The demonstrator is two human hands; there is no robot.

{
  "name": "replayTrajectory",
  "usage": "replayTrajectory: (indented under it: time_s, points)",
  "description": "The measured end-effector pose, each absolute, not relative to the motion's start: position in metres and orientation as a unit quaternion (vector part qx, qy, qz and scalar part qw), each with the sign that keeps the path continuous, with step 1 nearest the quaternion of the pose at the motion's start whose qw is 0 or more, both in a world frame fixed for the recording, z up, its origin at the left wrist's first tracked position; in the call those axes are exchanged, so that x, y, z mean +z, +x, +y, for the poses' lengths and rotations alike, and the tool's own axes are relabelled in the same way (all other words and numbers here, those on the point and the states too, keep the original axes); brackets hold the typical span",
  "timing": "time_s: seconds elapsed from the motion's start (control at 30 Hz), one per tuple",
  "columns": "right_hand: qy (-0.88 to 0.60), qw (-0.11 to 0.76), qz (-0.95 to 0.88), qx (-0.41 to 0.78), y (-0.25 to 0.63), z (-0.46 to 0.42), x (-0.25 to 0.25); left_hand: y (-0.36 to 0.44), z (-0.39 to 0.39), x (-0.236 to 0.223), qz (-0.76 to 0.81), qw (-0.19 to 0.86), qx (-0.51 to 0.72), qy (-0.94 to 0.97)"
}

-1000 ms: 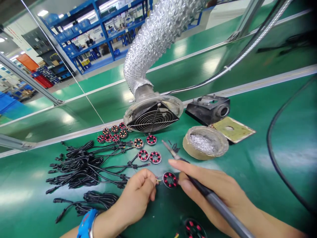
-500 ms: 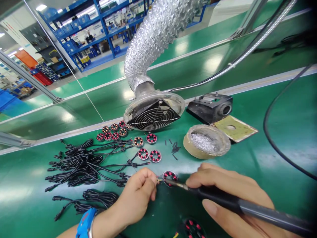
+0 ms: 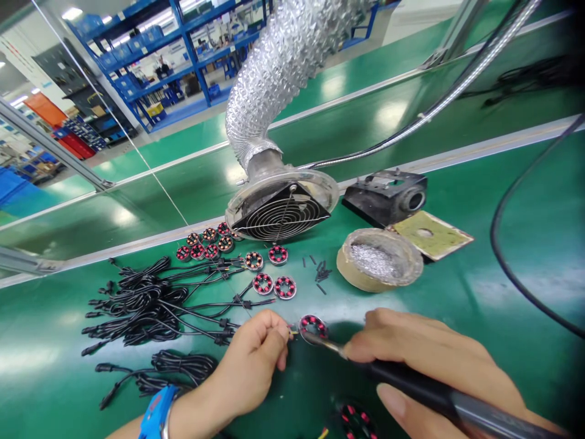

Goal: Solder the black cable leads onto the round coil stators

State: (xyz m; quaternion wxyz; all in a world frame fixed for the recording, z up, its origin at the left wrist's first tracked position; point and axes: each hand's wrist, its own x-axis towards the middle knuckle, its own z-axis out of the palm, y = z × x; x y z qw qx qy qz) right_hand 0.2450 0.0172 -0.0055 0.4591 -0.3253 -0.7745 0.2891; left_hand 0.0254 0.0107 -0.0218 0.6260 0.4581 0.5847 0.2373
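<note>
My left hand (image 3: pixel 256 360) is closed in a pinch near the middle of the bench. Thin wires (image 3: pixel 294 333) with a yellow strand poke out of its fingertips. My right hand (image 3: pixel 429 360) grips a soldering iron (image 3: pixel 415 384) like a pen. The iron's tip points left and lies over the near-left edge of a ring-shaped motor stator (image 3: pixel 321 325) with red windings. Whether the tip touches the wires cannot be made out. Another stator (image 3: pixel 355 421) lies at the bottom edge, partly cut off, beside a short yellow wire (image 3: pixel 323 433).
Bundles of black cables (image 3: pixel 150 299) lie on the left. More stators (image 3: pixel 262 283) sit beneath a fume extractor (image 3: pixel 281 213) with a foil duct (image 3: pixel 260 91). Behind my right hand stand a round tub (image 3: pixel 354 277) of metal shavings, a yellow sponge (image 3: pixel 445 238) and a black iron stand (image 3: pixel 388 195).
The soldering iron's handle has dipped a little with my right hand, while its tip stays at the stator. My left hand holds the same pinch. The view has shifted slightly.
</note>
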Motion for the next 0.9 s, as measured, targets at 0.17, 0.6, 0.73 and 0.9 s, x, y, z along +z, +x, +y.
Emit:
replayTrajectory:
  time_s: [0.17, 0.6, 0.73, 0.9]
  points:
    - [-0.306, 0.478, -0.768, 0.296, 0.249, 0.02, -0.006, 0.025, 0.011, -0.022, 0.585, 0.625, 0.239, 0.459]
    - [-0.307, 0.476, -0.797, 0.207, 0.231, 0.029, -0.026, 0.023, 0.011, -0.022, 0.562, 0.65, 0.237, 0.453]
    - [-0.253, 0.457, -0.823, 0.222, 0.219, 0.032, -0.044, 0.017, 0.009, -0.024, 0.542, 0.646, 0.215, 0.493]
    - [-0.256, 0.452, -0.832, 0.196, 0.215, 0.032, -0.045, 0.016, 0.009, -0.009, 0.525, 0.582, 0.165, 0.599]
